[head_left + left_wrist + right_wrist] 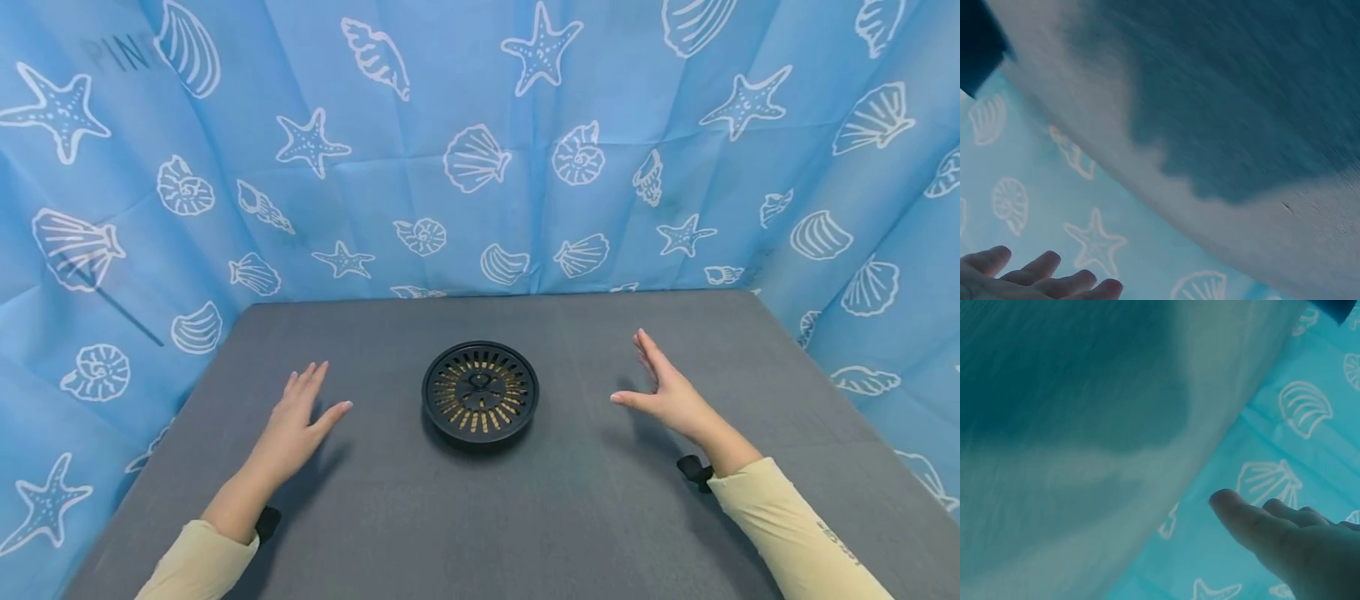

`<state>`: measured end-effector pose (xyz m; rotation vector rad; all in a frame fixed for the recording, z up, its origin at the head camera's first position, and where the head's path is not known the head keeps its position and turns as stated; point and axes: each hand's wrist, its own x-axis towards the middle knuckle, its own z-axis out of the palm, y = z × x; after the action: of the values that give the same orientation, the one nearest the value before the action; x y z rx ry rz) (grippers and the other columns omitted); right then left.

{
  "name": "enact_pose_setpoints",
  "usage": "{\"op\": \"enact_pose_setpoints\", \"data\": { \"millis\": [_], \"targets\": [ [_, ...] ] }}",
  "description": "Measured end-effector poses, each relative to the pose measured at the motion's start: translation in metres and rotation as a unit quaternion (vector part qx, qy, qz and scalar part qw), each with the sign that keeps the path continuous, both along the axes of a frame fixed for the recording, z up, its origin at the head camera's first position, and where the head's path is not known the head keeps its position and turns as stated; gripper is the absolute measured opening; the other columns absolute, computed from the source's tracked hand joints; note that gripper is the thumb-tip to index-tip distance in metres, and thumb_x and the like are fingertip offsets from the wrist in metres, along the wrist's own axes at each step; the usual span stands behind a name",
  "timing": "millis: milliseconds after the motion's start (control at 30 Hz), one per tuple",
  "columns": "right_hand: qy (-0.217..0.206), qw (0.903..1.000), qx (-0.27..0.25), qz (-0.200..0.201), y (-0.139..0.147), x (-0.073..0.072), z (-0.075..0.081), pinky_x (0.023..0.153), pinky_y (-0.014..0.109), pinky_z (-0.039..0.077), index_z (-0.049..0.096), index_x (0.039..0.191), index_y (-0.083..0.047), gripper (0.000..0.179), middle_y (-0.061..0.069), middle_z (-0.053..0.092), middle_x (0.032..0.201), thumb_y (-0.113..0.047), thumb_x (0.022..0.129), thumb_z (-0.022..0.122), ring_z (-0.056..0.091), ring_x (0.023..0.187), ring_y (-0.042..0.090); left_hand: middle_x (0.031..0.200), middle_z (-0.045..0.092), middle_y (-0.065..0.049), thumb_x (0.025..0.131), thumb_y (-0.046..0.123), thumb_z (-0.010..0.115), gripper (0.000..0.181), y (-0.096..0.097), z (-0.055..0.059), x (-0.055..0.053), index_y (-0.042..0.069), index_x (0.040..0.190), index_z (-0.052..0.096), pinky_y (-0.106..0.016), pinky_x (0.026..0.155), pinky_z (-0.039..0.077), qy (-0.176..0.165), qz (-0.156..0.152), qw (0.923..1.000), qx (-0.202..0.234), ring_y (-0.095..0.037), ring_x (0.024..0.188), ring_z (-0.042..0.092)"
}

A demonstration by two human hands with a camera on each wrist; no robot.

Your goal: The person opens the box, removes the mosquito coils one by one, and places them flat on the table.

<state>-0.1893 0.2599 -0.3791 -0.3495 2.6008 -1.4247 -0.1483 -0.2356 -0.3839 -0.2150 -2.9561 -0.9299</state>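
A round black container (480, 435) with a slotted black lid sits in the middle of the grey table; yellowish material shows through the lid's slots, and a small looped piece lies at the lid's centre. To its left, my left hand (296, 425) is held over the table with fingers extended and thumb spread, holding nothing. My right hand (673, 402) is on the other side, its fingers straight and thumb apart, also holding nothing. Both hands are well away from the container. In each wrist view only fingers and the hand's shadow on the table appear.
The grey table (585, 517) ends at a back edge against a blue curtain (420, 183) printed with white shells and starfish, which also hangs along both sides. A dark band sits at each wrist, below cream sleeves (795, 525).
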Motion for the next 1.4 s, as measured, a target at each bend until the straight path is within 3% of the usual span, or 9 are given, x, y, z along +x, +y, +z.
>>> {"op": "enact_pose_setpoints", "data": {
  "millis": [167,433,733,933,1133,1300,1400],
  "targets": [
    [-0.002,0.9994,-0.030,0.020,-0.015,-0.001,-0.003,0.107,0.069,0.016,-0.011,0.154,-0.007,0.110,0.022,-0.002,0.160,-0.018,0.087,0.075,0.002,0.145,0.044,0.158,0.012,-0.026,0.098,0.040,0.058,0.079,0.013,0.002,0.003,0.001,0.154,0.018,-0.071,0.107,0.010,-0.013,-0.007,0.9991,0.039,-0.045,0.144,0.003],
    [-0.023,0.9957,-0.076,0.049,-0.034,0.000,-0.006,0.109,0.066,0.014,-0.010,0.154,-0.007,0.108,0.019,-0.002,0.161,-0.011,0.087,0.074,0.003,0.146,0.040,0.157,0.020,-0.024,0.097,0.035,0.060,0.075,0.037,0.004,0.007,0.004,0.154,0.022,-0.066,0.109,0.017,-0.009,-0.017,0.9975,0.068,-0.044,0.143,0.013],
    [-0.009,0.9946,-0.090,0.050,-0.055,0.002,-0.010,0.111,0.064,0.015,-0.006,0.155,-0.007,0.108,0.019,0.001,0.161,-0.006,0.085,0.075,0.005,0.146,0.039,0.154,0.030,-0.022,0.095,0.024,0.065,0.071,0.059,0.004,0.006,0.006,0.153,0.028,-0.060,0.108,0.030,-0.004,-0.026,0.9934,0.112,-0.040,0.140,0.028],
    [-0.037,0.9888,-0.127,0.069,-0.063,0.002,-0.011,0.111,0.062,0.017,-0.007,0.155,-0.006,0.107,0.019,0.000,0.161,-0.005,0.085,0.075,0.005,0.146,0.037,0.150,0.039,-0.020,0.093,0.014,0.066,0.066,0.073,0.001,0.002,0.002,0.150,0.035,-0.053,0.104,0.040,-0.005,-0.032,0.9825,0.183,-0.037,0.131,0.044],
    [-0.077,0.9809,-0.158,0.084,-0.073,0.003,-0.015,0.112,0.061,0.018,-0.009,0.154,-0.005,0.106,0.018,-0.003,0.161,-0.001,0.086,0.072,0.004,0.146,0.038,0.140,0.050,-0.022,0.091,0.006,0.068,0.058,0.089,-0.001,0.000,0.001,0.144,0.045,-0.045,0.096,0.049,-0.005,-0.018,0.9690,0.246,-0.035,0.120,0.055],
    [-0.101,0.9776,-0.163,0.085,-0.082,0.004,-0.020,0.112,0.060,0.020,-0.010,0.154,-0.005,0.106,0.019,-0.004,0.161,0.000,0.087,0.071,0.004,0.146,0.038,0.133,0.056,-0.022,0.090,0.003,0.067,0.052,0.103,-0.003,-0.004,-0.001,0.140,0.050,-0.042,0.091,0.052,-0.018,-0.007,0.9566,0.291,-0.033,0.114,0.060],
    [-0.119,0.9758,-0.165,0.080,-0.088,0.004,-0.021,0.112,0.059,0.019,-0.010,0.154,-0.005,0.105,0.018,-0.004,0.161,0.002,0.087,0.070,0.004,0.146,0.038,0.130,0.058,-0.020,0.090,0.003,0.067,0.050,0.110,-0.003,-0.008,-0.001,0.138,0.052,-0.042,0.090,0.053,-0.021,-0.008,0.9541,0.299,-0.033,0.112,0.061]
  ]
}}
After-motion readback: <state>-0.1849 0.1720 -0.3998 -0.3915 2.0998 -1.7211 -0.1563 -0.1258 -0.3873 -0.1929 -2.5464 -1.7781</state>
